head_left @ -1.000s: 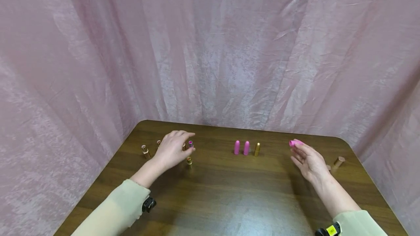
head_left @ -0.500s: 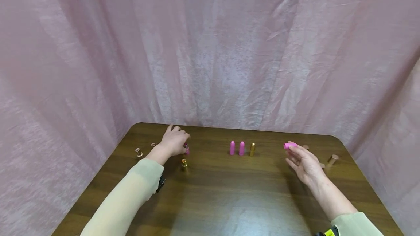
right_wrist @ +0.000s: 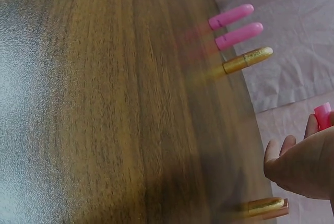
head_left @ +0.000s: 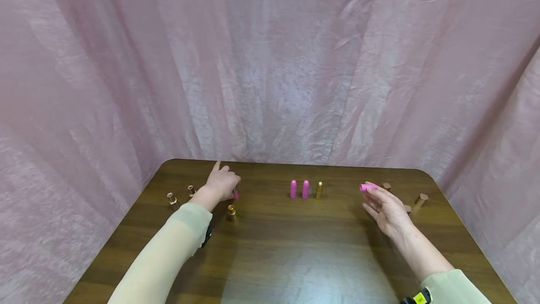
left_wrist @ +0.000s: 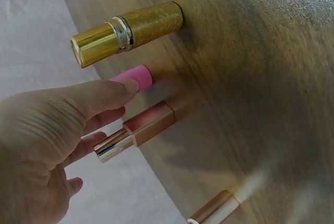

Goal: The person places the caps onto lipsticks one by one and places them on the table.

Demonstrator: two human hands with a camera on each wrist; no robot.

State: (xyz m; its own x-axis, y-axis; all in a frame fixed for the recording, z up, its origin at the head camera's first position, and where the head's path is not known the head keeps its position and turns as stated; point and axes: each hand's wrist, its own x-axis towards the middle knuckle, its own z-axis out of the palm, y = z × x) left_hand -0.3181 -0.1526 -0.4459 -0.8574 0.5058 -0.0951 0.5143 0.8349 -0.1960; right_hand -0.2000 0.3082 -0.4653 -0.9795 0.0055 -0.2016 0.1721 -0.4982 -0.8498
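Observation:
In the head view my left hand (head_left: 221,185) is at the table's left side, beside a pink lipstick base (head_left: 235,194). The left wrist view shows its thumb and a finger pinching that pink base (left_wrist: 140,77), which stands on the wood. On either side of it are a gold lipstick base (left_wrist: 154,23) and a rose-gold lipstick base (left_wrist: 151,124). On the right, my right hand (head_left: 388,210) holds a pink lipstick cap (head_left: 368,187) above the table, tilted sideways, its open end facing left. In the right wrist view the cap (right_wrist: 323,115) shows partly behind the fingers.
Two capped pink lipsticks (head_left: 293,189) and a capped gold one (head_left: 319,190) stand in a row mid-table. Rose-gold bases (head_left: 171,199) stand at the left. Several rose-gold caps (head_left: 421,200) stand beyond the right hand. A pink curtain (head_left: 270,60) hangs behind the wooden table (head_left: 295,257).
My left hand has come down from above the uncapped lipsticks and pinched the pink base. The right hand keeps holding the pink cap, nearly still. The head view has shifted slightly.

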